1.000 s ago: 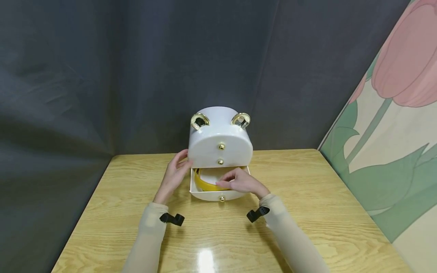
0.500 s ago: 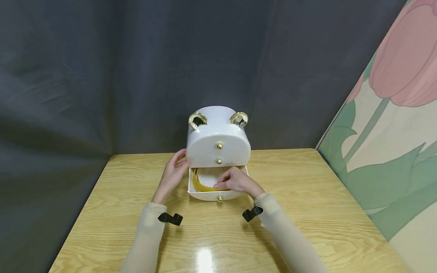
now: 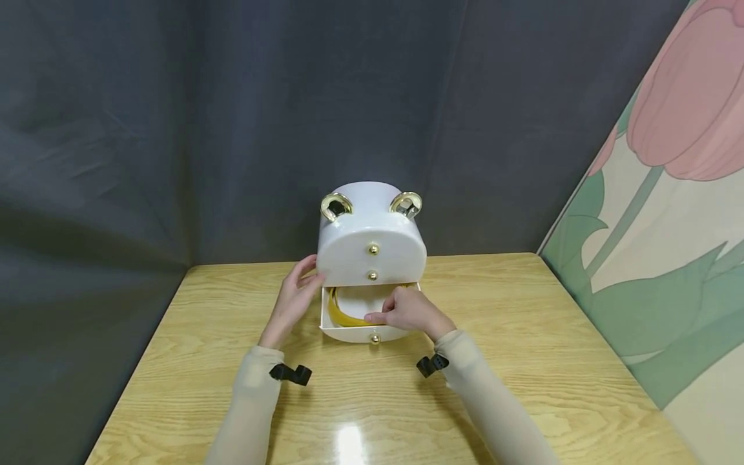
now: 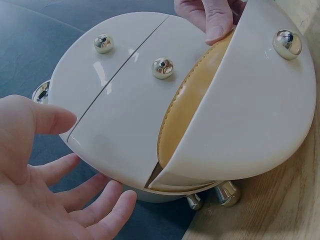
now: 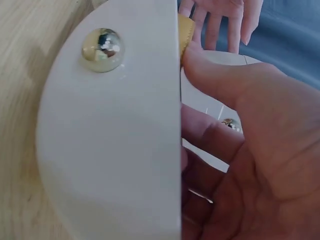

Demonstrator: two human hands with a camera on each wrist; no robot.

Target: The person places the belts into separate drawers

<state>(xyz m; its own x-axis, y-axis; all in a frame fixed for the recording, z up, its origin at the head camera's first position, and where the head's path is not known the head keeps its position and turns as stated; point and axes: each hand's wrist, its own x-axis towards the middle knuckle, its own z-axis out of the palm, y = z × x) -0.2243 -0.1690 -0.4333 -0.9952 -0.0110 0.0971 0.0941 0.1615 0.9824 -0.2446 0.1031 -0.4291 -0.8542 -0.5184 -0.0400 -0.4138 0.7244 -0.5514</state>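
A white rounded drawer box (image 3: 372,258) with gold knobs and gold ring-shaped ears stands on the table, its bottom drawer (image 3: 343,332) pulled out. Inside this drawer lies a curved yellow headband (image 3: 343,318), its stitched edge visible in the left wrist view (image 4: 192,95). My right hand (image 3: 409,311) reaches into the drawer and pinches the headband near its front, the thumb at its upper edge; the drawer front hides some fingertips in the right wrist view. With fingers spread, my left hand (image 3: 295,300) steadies the box's left side, thumb near the front face.
The box stands near the far edge of the wooden table (image 3: 494,387), before a dark grey curtain (image 3: 261,129). A wall with painted tulips (image 3: 668,245) rises on the right. Short gold feet (image 4: 227,194) show beneath the box.
The headband has sunk lower into the drawer, with my right hand over it. My right fingers are now more curled inside the drawer. The left hand stays at the box's side.
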